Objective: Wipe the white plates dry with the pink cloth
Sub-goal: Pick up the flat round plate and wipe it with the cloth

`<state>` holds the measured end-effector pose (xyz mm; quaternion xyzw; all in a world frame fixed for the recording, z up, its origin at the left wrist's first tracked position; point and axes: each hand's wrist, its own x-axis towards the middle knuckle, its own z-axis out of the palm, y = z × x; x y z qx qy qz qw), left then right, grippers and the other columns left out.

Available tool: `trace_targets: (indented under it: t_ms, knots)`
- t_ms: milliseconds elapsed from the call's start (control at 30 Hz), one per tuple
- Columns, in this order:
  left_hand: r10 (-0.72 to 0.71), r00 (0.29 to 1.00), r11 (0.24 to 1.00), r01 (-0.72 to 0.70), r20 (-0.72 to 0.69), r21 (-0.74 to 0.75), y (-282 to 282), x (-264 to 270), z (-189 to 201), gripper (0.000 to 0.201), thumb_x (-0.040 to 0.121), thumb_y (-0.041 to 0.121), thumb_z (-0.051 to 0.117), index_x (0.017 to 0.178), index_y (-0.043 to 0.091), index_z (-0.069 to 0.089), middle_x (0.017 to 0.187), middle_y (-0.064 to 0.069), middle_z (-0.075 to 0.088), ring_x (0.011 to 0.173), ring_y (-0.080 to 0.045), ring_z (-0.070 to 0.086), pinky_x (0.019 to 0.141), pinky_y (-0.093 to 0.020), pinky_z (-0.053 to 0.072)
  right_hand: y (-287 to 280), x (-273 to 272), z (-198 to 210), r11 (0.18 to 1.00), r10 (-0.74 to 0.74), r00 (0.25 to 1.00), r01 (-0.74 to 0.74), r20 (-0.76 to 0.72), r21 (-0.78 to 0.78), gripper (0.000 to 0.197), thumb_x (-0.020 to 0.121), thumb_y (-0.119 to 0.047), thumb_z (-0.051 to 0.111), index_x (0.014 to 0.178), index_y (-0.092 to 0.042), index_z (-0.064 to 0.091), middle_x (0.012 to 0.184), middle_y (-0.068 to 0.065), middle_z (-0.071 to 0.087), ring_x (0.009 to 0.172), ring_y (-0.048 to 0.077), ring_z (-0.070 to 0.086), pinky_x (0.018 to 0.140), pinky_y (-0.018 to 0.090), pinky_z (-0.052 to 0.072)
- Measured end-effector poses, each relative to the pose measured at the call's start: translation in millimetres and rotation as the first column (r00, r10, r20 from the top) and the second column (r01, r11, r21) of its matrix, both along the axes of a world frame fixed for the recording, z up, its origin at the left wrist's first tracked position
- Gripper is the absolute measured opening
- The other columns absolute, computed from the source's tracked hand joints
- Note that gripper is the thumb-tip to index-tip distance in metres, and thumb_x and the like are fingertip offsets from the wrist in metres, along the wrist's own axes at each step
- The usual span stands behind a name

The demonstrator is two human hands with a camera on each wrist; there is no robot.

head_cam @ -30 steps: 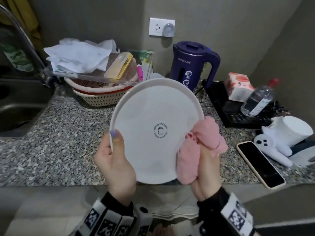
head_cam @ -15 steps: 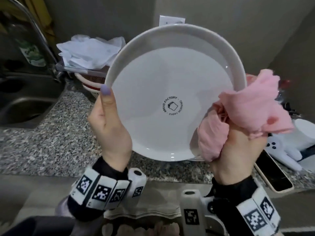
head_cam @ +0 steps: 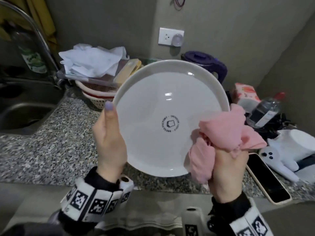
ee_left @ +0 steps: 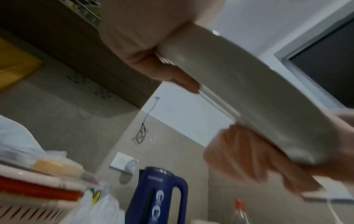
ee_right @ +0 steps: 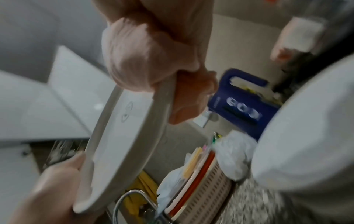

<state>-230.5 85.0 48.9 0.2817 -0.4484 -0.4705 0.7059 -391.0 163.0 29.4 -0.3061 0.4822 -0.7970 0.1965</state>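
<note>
A white plate (head_cam: 158, 116) with a round black logo is held upright above the counter's front edge, its logo side facing me. My left hand (head_cam: 109, 140) grips its left rim, thumb on the near face. My right hand (head_cam: 228, 169) holds the bunched pink cloth (head_cam: 221, 133) against the plate's right rim, the cloth wrapped over the edge. The right wrist view shows the plate (ee_right: 122, 136) edge-on with the pink cloth (ee_right: 145, 57) pinched over its rim. In the left wrist view, the plate (ee_left: 249, 84) is blurred and my fingers (ee_left: 172, 72) lie behind it.
On the speckled granite counter (head_cam: 51, 142) stand a basket (head_cam: 98, 97) with white paper, a purple kettle (head_cam: 208, 65), a tissue pack (head_cam: 245, 94), a water bottle (head_cam: 265, 109), a white cat-shaped holder (head_cam: 289, 147) and a phone (head_cam: 267, 178). A sink (head_cam: 22, 106) lies left.
The plate rose close to the camera and has dropped back down and away. The logo has turned on the plate. The cloth stays on the right rim.
</note>
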Motion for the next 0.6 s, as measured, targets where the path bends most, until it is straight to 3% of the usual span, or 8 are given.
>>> trace_targets:
  t_ms: [67, 133, 233, 300, 333, 400, 467, 600]
  knots:
    - [0.078, 0.996, 0.997, -0.077, -0.044, 0.018, 0.5, -2.0, -0.6, 0.043, 0.104, 0.026, 0.025, 0.109, 0.004, 0.061, 0.088, 0.014, 0.075, 0.087, -0.005, 0.071, 0.071, -0.019, 0.054, -6.8, 1.0, 0.5, 0.997, -0.071, 0.997, 0.071, 0.013, -0.012, 0.015, 0.073, 0.001, 0.059, 0.087, 0.001, 0.061, 0.081, 0.009, 0.066, 0.075, 0.022, 0.059, 0.066, 0.031, 0.05]
    - [0.152, 0.985, 0.987, -0.147, -0.082, 0.063, 7.9, -10.9, -3.5, 0.043, 0.102, 0.03, 0.03, 0.11, 0.003, 0.062, 0.086, 0.014, 0.076, 0.085, -0.005, 0.072, 0.07, -0.019, 0.054, -10.8, 8.4, -1.6, 0.991, -0.126, 0.985, 0.131, 0.12, -0.034, 0.022, 0.073, -0.003, 0.062, 0.095, 0.002, 0.061, 0.085, 0.012, 0.064, 0.079, 0.022, 0.058, 0.069, 0.035, 0.049]
    - [0.213, 0.963, 0.972, -0.193, -0.162, 0.133, 15.5, -26.9, -4.2, 0.041, 0.103, 0.031, 0.03, 0.112, 0.005, 0.061, 0.088, 0.012, 0.076, 0.087, -0.006, 0.072, 0.07, -0.018, 0.054, -11.9, 31.4, -19.1, 0.997, -0.053, 0.951, 0.065, 0.305, -0.029, 0.033, 0.066, -0.008, 0.064, 0.098, -0.001, 0.061, 0.083, 0.007, 0.064, 0.079, 0.019, 0.058, 0.07, 0.034, 0.05]
    - [0.246, 0.954, 0.963, -0.22, -0.171, 0.159, 14.2, -30.9, -7.3, 0.041, 0.106, 0.026, 0.027, 0.116, 0.005, 0.061, 0.096, 0.007, 0.075, 0.092, -0.01, 0.071, 0.074, -0.021, 0.054, -9.0, 44.7, -24.2, 1.0, -0.024, 0.951, 0.025, 0.309, 0.0, 0.055, 0.062, -0.014, 0.065, 0.113, 0.006, 0.057, 0.101, 0.014, 0.065, 0.091, 0.022, 0.06, 0.082, 0.04, 0.049]
    - [0.261, 0.954, 0.957, -0.236, -0.148, 0.169, 11.9, -30.6, -7.2, 0.042, 0.106, 0.026, 0.027, 0.117, 0.004, 0.061, 0.1, 0.006, 0.073, 0.094, -0.011, 0.071, 0.075, -0.022, 0.054, -8.9, 45.6, -27.2, 1.0, -0.01, 0.968, 0.005, 0.251, 0.019, 0.054, 0.064, -0.017, 0.064, 0.114, 0.002, 0.059, 0.103, 0.015, 0.066, 0.093, 0.023, 0.06, 0.085, 0.042, 0.047]
    - [0.258, 0.959, 0.957, -0.236, -0.115, 0.17, 7.8, -26.4, -7.4, 0.042, 0.106, 0.027, 0.028, 0.12, 0.004, 0.061, 0.104, 0.004, 0.072, 0.095, -0.011, 0.071, 0.075, -0.021, 0.054, -8.7, 38.3, -29.2, 0.996, 0.027, 0.999, -0.031, 0.047, 0.082, 0.025, 0.07, -0.012, 0.059, 0.089, -0.023, 0.07, 0.086, 0.001, 0.069, 0.082, 0.018, 0.06, 0.079, 0.038, 0.049]
    - [0.257, 0.962, 0.954, -0.237, -0.095, 0.182, 4.6, -22.0, -7.3, 0.042, 0.106, 0.028, 0.029, 0.121, 0.005, 0.061, 0.106, 0.003, 0.071, 0.096, -0.009, 0.071, 0.075, -0.02, 0.054, -6.5, 29.9, -31.7, 0.988, 0.078, 0.992, -0.064, -0.095, 0.142, 0.035, 0.071, -0.006, 0.055, 0.074, -0.037, 0.07, 0.074, -0.012, 0.069, 0.075, 0.009, 0.06, 0.074, 0.03, 0.05]
    - [0.295, 0.953, 0.935, -0.272, -0.074, 0.23, 1.4, -15.4, -13.5, 0.044, 0.106, 0.029, 0.03, 0.118, 0.003, 0.063, 0.102, 0.004, 0.072, 0.093, -0.01, 0.072, 0.073, -0.02, 0.055, 11.3, 24.4, -20.0, 0.958, 0.267, 0.916, -0.219, -0.299, 0.186, 0.012, 0.069, -0.023, 0.06, 0.073, -0.031, 0.068, 0.068, -0.018, 0.066, 0.067, -0.007, 0.057, 0.068, 0.015, 0.046]
